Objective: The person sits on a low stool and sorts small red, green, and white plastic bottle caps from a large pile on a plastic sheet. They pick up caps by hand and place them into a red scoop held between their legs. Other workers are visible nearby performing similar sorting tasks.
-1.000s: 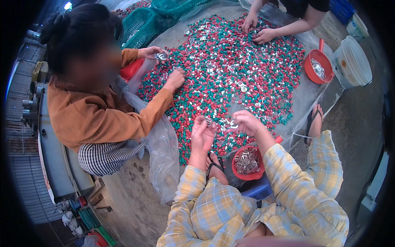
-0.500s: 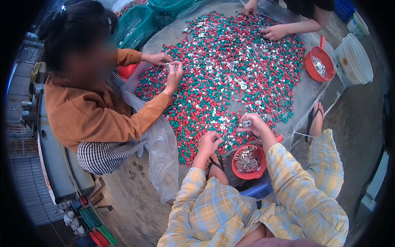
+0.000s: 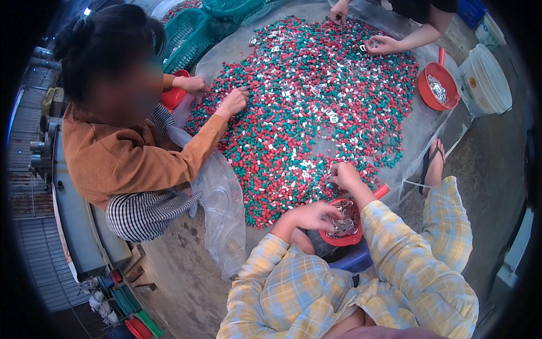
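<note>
Small red, green and white pieces (image 3: 271, 152) lie in a wide spread pile on a clear plastic sheet. My left hand (image 3: 312, 216) is over the left rim of a red plastic pan (image 3: 340, 241), its fingers apart above the silver metal pieces (image 3: 347, 226) inside; I see nothing held in them. Beyond the pan, my right hand (image 3: 345, 175) reaches down to the near edge of the pile, thumb and fingers drawn together. Its fingertips are partly hidden, and what they pinch cannot be made out. The pan's handle (image 3: 382, 191) points up and right, beside my right forearm.
A person in a brown jacket (image 3: 135, 158) crouches at the left, hands at the pile; another person's hands (image 3: 385, 45) work at the far side. A second red pan (image 3: 432, 101) and white buckets (image 3: 485, 79) stand right. Green netting (image 3: 189, 37) lies far left.
My left hand has moved right from the pile to above the pan. My right hand, which held silver pieces, has turned down to the pile. The left person's hands have parted.
</note>
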Demonstrator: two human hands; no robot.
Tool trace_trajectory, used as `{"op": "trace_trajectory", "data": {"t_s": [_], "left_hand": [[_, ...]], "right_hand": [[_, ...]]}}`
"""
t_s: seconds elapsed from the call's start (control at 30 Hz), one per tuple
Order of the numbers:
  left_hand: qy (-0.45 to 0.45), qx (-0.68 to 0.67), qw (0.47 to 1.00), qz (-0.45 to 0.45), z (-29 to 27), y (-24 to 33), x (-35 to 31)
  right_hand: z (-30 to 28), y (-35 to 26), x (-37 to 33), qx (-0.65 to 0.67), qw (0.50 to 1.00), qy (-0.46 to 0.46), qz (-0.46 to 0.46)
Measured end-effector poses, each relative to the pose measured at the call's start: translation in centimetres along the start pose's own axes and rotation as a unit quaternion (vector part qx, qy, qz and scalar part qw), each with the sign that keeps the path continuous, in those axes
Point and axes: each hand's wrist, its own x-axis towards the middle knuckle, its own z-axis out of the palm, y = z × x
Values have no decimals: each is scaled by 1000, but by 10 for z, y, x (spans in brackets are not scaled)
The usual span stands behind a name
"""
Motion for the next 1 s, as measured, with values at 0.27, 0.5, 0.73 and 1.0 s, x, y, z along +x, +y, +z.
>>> {"op": "trace_trajectory", "data": {"t_s": [0.27,0.5,0.73,1.0], "left_hand": [[429,317,841,-89,-49,-52,10],[416,509,736,-164,-47,-76,12],[454,363,810,-76,-53,-82,3],[436,-154,885,-52,-58,-79,-22]], "right_hand": [[-1,16,30,284,956,-8,72],[17,-23,5,16,1000,17,6],[11,-23,3,-6,1000,6,9],[-40,-4,23,135,983,-112,-61]]}}
